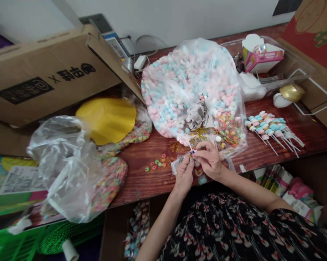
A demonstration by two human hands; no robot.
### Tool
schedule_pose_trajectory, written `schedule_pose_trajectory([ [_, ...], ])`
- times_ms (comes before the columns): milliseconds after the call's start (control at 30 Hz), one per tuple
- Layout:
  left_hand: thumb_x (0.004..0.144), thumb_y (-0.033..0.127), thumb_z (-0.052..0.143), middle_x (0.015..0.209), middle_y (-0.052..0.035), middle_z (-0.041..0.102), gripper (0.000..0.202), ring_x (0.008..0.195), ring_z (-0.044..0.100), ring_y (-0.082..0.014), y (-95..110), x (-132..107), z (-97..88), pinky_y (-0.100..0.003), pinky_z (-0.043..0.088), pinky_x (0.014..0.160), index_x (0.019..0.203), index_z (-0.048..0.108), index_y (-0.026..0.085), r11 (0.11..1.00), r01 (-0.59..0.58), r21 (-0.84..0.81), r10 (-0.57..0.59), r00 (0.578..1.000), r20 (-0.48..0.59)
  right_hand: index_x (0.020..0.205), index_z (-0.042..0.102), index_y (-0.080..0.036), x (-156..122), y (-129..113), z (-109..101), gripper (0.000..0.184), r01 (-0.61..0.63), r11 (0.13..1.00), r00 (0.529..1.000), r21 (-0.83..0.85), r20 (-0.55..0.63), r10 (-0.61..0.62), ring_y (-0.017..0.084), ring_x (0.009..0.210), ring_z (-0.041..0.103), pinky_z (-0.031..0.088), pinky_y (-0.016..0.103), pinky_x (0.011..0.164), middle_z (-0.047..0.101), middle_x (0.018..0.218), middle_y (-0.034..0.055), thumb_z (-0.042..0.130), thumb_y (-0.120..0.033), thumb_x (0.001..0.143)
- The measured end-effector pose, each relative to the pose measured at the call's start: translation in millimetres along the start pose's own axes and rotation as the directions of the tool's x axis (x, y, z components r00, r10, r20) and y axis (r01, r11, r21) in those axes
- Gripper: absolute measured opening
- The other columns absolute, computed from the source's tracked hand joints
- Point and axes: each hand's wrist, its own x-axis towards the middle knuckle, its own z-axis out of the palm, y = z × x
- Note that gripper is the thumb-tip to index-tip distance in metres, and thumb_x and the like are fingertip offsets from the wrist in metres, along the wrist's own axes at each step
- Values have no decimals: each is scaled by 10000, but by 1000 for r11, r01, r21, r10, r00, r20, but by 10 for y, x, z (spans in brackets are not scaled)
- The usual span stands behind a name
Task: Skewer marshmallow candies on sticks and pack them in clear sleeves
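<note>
My left hand [184, 174] and my right hand [209, 159] meet above the wooden table [133, 174], both pinching a thin white stick [191, 148] topped with small coloured rings. A scrap of clear film [176, 166] lies beside my left fingers. Just beyond my right hand rests a big clear bag of pink and blue marshmallows [185, 87]. Loose cereal rings [155, 163] lie left of my hands. Finished marshmallow skewers [269, 128] lie to the right. Gold twist ties [198, 132] lie near the bag.
A cardboard box [49, 72] leans over the table's left side, above a yellow paper disc [107, 119] and a crumpled plastic bag [65, 170]. A pink carton [262, 58] and gold ribbon roll [292, 92] stand at the back right. The table's near edge runs just below my hands.
</note>
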Motion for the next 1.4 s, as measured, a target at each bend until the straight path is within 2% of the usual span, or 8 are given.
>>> schedule_pose_trajectory([
  [200,808,443,682,852,-24,698,304,825,615,-153,82,24,-12,-269,480,813,941,710,171,980,164,-111,-146,976,159,799,624,-184,-3,96,11,92,-246,949,963,198,158,216,148,814,592,488,321,801,642,807,28,557,-205,859],
  [400,743,382,751,750,6,657,261,695,594,-103,127,36,100,-221,488,719,872,678,167,934,244,-262,-196,961,196,797,635,-204,35,127,-35,126,-84,995,996,59,11,84,159,793,567,472,344,790,624,754,21,540,-206,879],
  [533,746,411,726,595,21,591,283,483,545,-99,255,64,-23,-218,462,491,782,604,158,892,412,-187,-360,896,260,1099,655,-269,219,50,-344,264,169,954,975,-248,186,-125,211,1073,528,404,395,901,624,1137,81,529,-185,883],
  [733,720,399,734,584,-27,598,299,433,550,-125,433,60,-252,-217,416,381,742,603,131,817,576,18,-482,665,571,1252,544,-267,403,-75,-614,349,730,675,484,-110,780,-396,226,1233,419,256,436,953,649,1172,39,448,-186,927],
  [833,755,471,701,592,-27,587,349,437,526,-116,399,16,-289,-206,376,377,780,589,142,802,590,94,-499,576,647,970,623,-174,344,-75,-528,209,755,651,447,-76,786,-427,205,1004,495,257,419,910,663,865,43,419,-175,924],
  [1133,821,357,585,616,1,510,285,617,461,-120,342,-41,-389,-226,391,588,608,550,172,902,-123,413,-23,944,330,781,621,-167,180,-72,-211,159,519,761,673,-390,735,-82,195,864,472,255,383,818,654,773,57,487,-102,836],
  [1300,779,438,617,546,13,537,306,398,436,-82,321,-115,-599,-201,309,409,669,569,157,897,412,158,-438,788,432,956,644,-219,286,-148,-196,201,723,674,502,-154,787,-359,204,1005,492,219,451,946,680,922,32,453,-163,928],
  [1400,782,434,630,571,-12,571,297,426,485,-104,291,-212,-651,-212,340,421,695,613,150,876,436,206,-476,719,506,787,630,-190,229,-102,-136,218,715,699,362,-12,862,-355,169,835,492,235,434,920,633,740,9,453,-155,909],
])
